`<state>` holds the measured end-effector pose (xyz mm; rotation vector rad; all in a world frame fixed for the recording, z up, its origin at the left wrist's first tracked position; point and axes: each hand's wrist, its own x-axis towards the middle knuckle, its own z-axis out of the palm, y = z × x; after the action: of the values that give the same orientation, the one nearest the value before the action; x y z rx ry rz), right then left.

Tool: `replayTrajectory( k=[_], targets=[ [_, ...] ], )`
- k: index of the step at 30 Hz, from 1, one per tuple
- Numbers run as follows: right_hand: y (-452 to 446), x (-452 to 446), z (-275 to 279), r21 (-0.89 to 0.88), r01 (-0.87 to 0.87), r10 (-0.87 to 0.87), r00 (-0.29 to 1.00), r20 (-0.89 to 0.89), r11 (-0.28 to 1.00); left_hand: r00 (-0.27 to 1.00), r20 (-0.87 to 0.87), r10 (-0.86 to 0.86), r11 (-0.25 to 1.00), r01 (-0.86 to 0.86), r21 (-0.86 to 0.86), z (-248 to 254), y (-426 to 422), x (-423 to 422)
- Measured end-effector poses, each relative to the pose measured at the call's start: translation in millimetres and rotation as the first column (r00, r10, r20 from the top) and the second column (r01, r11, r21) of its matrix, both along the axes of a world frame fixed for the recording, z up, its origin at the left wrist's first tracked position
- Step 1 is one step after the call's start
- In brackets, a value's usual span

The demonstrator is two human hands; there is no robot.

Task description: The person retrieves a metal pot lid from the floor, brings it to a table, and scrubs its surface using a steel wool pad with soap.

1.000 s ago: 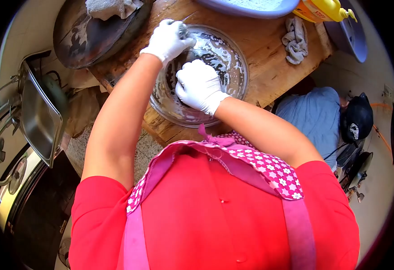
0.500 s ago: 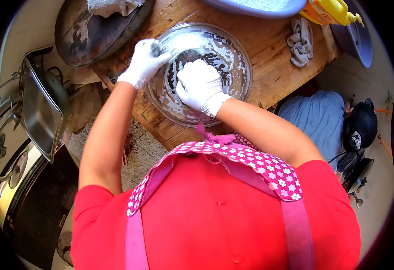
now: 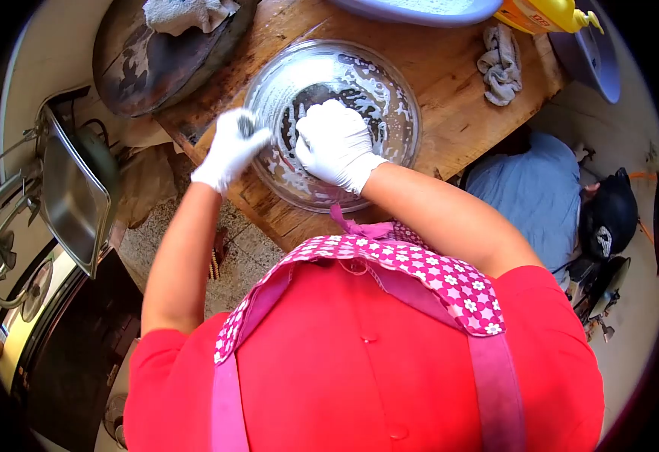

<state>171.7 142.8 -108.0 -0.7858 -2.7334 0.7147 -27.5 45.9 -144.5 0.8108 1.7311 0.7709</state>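
Note:
A round, shiny lid or shallow pan [image 3: 382, 162], streaked with white soap suds, lies on the wooden table. Both of my hands wear white gloves. My left hand [image 3: 231, 149] is at its left edge, fingers curled around a small grey scrubber [image 3: 247, 124] that shows only in part. Over the middle of the round piece, my right hand [image 3: 337, 145] is closed in a fist. What that fist grips, if anything, is hidden beneath it.
A bluish basin [image 3: 427, 13] of suds and a yellow pump bottle [image 3: 544, 15] stand at the back. A crumpled cloth [image 3: 501, 66] lies right on the wooden table [image 3: 450, 98]. Back left is a dark round board [image 3: 137, 71]; left, a metal sink [image 3: 77, 196]. A person [image 3: 533, 184] is low at right.
My left hand has moved down and slightly left along the edge with the scrubber. My right hand has stayed in about the same place.

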Motion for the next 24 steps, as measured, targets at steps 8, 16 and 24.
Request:
replayTrajectory(
  k=[8, 16, 24],
  targets=[
    [0.6, -2.6, 3.2, 0.019, -0.014, 0.013, 0.999, 0.045, 1.000, 0.875, -0.460, -0.151, 0.977, 0.204, 0.066, -14.7, 57.7, -6.8],
    [-0.7, -3.9, 5.1, 0.036, -0.008, 0.005, 0.995, 0.100, 0.999, 0.855, -0.506, -0.118, 0.982, 0.177, 0.069, -25.6, 52.4, -4.7],
    [0.1, -2.9, 4.5, 0.030, -0.021, 0.019, 0.998, 0.059, 0.999, 0.906, -0.420, -0.054, 0.991, 0.100, 0.088, -27.8, 20.7, -3.8]
  ],
)
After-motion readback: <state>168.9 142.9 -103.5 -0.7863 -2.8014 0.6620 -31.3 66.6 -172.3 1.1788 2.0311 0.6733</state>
